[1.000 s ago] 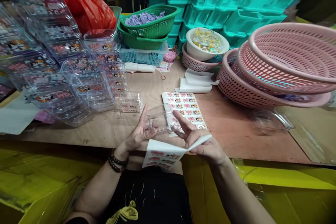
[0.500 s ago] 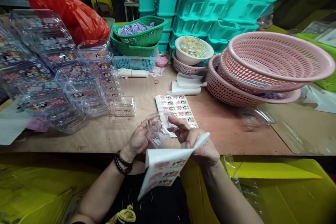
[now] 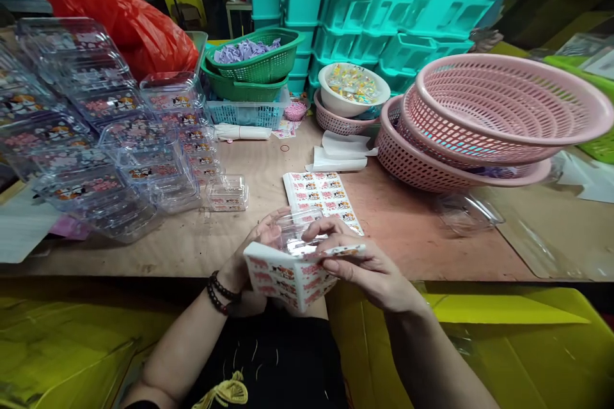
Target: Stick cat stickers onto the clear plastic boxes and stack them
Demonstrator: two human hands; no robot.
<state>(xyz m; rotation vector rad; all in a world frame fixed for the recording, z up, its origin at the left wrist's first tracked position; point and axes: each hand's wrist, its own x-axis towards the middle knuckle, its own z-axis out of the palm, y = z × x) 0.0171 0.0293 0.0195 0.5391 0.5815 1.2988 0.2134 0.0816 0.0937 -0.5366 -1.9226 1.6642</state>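
Note:
My left hand [image 3: 263, 236] holds a clear plastic box [image 3: 298, 225] above the front edge of the table, the hand partly behind a sheet of stickers [image 3: 283, 278]. That sheet is folded, printed with cartoon cats and pink marks, and my right hand [image 3: 367, 265] pinches its edge between thumb and fingers. The fingertips of this hand reach over the box; whether they carry a loose sticker I cannot tell. Just beyond both hands lies a stack of sticker sheets [image 3: 329, 195]. A small clear box with a label [image 3: 228, 195] stands to the left.
Stacked labelled plastic boxes [image 3: 139, 147] crowd the left, before a red bag [image 3: 115, 19]. Green baskets [image 3: 249, 86], a white bowl [image 3: 352, 105] and pink baskets [image 3: 480, 147] stand farther back. Teal crates [image 3: 374, 13] rise behind. A clear lid-like piece [image 3: 467, 212] lies right.
My right hand has turned over, and the sticker sheet with it, now folded with more of its printed side showing. The clear box in my left hand is tilted differently.

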